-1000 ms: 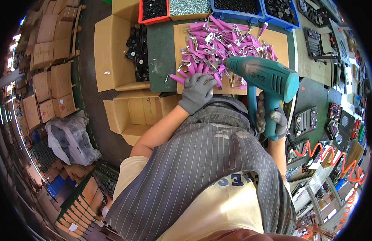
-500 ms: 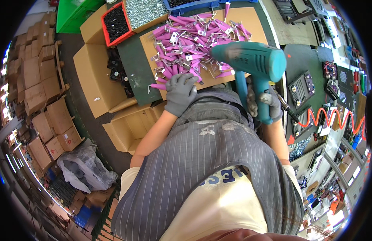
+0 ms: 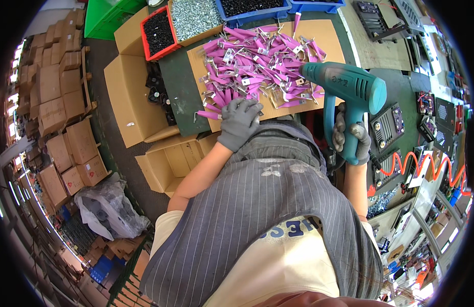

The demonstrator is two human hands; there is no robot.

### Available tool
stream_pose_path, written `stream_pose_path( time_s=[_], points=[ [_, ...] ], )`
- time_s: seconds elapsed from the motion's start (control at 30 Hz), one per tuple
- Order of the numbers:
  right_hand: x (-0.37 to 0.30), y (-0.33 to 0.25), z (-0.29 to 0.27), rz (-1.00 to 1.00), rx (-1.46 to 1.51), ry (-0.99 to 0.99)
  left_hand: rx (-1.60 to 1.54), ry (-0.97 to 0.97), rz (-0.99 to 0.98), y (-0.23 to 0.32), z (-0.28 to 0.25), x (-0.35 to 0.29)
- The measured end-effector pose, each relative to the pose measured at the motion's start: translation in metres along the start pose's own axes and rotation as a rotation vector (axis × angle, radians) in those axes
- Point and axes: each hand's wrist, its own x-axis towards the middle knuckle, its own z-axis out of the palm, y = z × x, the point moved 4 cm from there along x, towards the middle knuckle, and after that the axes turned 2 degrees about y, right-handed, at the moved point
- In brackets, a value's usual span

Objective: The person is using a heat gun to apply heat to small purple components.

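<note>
- Head view: a teal pistol-shaped tool (image 3: 349,87), seemingly a heat gun, is gripped by the gloved right hand (image 3: 361,142), with fingers wrapped round its handle inside the outer loop; the tool is presumably held level so that its nozzle is pointed at the pile.
- The purple-sleeved metal pieces (image 3: 247,61) are heaped on a cardboard sheet (image 3: 333,46), perhaps laid to shield the green table (image 3: 188,113).
- The gloved left hand (image 3: 239,123) is laid palm down at the heap's near left edge, fingers bent and bunched; it may be placed there to steady or sort pieces, beside one piece (image 3: 208,115) stuck out past the sheet.
- Small parts are sorted into a red tray (image 3: 176,49) and a blue tray (image 3: 258,19) beyond the heap, probably for easy reach; the blue one is cut off by the upper rim.
- Whether anything is pinched under the left fingers cannot be told, since the fingertips are hidden.
- The tool's trigger is covered by the right hand, and whether the orange coiled hose (image 3: 405,166) is joined to it cannot be made out.
</note>
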Motion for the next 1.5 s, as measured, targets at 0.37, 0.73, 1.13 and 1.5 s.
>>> stream_pose_path(
  time_s=[0.37,0.73,1.13,1.5],
  points=[
    [0.008,0.002,0.007,0.121,-0.034,-0.049,0.023,-0.020,0.007,0.007,0.005,0.005],
    [0.026,-0.001,0.012,0.101,-0.047,-0.079,0.019,-0.005,0.022,0.012,0.011,0.009],
    [0.009,-0.010,0.003,0.123,-0.118,-0.002,0.017,-0.003,0.001,0.014,0.008,0.016],
    [-0.006,-0.012,-0.002,0.118,-0.022,0.006,0.000,-0.068,0.008,0.019,0.015,0.024]
  ],
)
